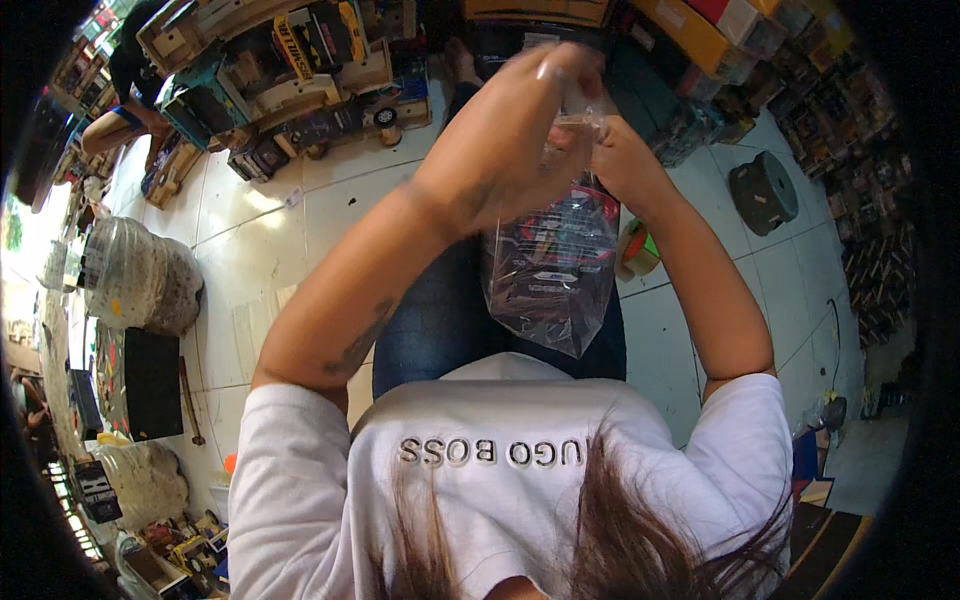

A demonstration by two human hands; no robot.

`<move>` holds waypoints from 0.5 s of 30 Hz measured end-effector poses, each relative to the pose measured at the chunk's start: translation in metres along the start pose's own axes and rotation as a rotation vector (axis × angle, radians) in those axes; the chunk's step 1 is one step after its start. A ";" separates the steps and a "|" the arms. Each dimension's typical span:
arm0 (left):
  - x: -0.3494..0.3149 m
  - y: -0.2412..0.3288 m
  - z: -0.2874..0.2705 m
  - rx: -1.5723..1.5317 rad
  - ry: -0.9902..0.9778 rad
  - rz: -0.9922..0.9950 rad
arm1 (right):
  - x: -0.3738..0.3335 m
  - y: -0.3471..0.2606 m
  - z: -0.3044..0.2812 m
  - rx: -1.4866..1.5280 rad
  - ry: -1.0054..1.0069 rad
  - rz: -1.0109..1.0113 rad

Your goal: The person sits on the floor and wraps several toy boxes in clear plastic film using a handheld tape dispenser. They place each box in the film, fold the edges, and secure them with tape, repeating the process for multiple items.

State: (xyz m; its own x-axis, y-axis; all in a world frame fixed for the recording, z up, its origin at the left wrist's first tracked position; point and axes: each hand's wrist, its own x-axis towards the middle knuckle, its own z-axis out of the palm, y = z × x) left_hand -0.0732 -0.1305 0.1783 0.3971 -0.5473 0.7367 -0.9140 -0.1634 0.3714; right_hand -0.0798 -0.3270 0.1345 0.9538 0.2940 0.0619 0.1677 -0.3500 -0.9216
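A clear plastic bag (pixel 560 325) hangs in front of me above my lap, with a dark printed package (pixel 555 245) with red patches inside it. My right hand (pixel 622 165) is closed on the upper edge of the bag, fingers curled in. Raised higher and just to the left, my left hand (pixel 565 85) is bent over the bag's top; its fingers are smeared by motion and partly hidden, so I cannot tell their grip. The left forearm crosses in front of part of the bag's upper side.
Wooden toy trucks (pixel 300 95) stand at the upper left, near another person's arm (pixel 115 130). A plastic-wrapped bundle (pixel 145 275) and a black box (pixel 150 385) stand at left. On the tiled floor at right are a green-and-orange roll (pixel 640 250) and a dark round object (pixel 762 193).
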 end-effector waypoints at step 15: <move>-0.136 0.044 0.073 0.430 0.031 -0.042 | -0.093 -0.001 0.051 -0.849 0.249 -0.505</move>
State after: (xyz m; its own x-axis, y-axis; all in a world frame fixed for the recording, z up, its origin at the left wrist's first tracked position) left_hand -0.1740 -0.1228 0.0534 0.4313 -0.5092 0.7448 -0.8457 -0.5158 0.1371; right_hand -0.1812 -0.3090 0.1100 0.7313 0.4223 0.5356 0.5939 -0.7805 -0.1955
